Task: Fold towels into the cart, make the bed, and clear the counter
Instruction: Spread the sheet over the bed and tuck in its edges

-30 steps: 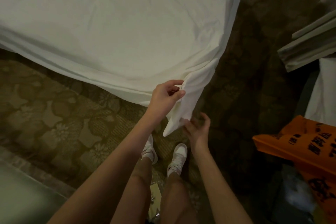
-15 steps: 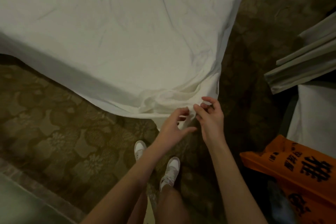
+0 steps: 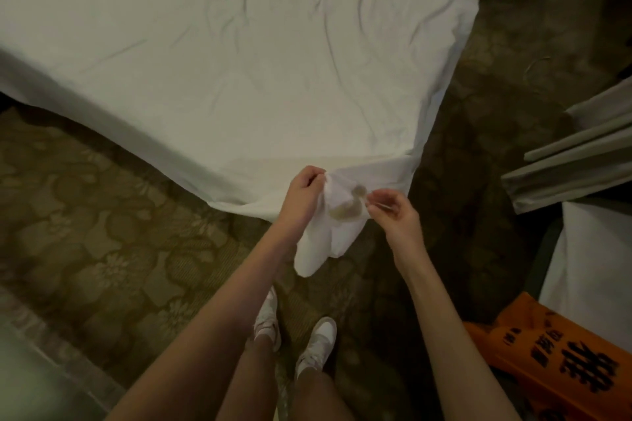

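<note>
Standing at the near corner of the bed [image 3: 102,55], looking down over a white bed sheet [image 3: 239,61] spread wrinkled across the mattress and draped over its near and right edges. At that corner, a bunched flap of the sheet lifted off the bed and hanging down toward the floor, with a brownish stain on the gathered cloth. Left hand [image 3: 304,191] curled round the left side of the bunch, fingers closed on the fabric. Right hand [image 3: 393,212] just beside it on the right, thumb and fingertips pinching the sheet's edge; hands close together, not touching, the stained fold between them. Below, two white sneakers [image 3: 318,342] on a dark floral carpet [image 3: 102,232]. Off the bed's right edge, folded pale linen [image 3: 574,161] stacked at the frame's right side, and lower right an orange bag [image 3: 554,362] printed with black characters.
</note>
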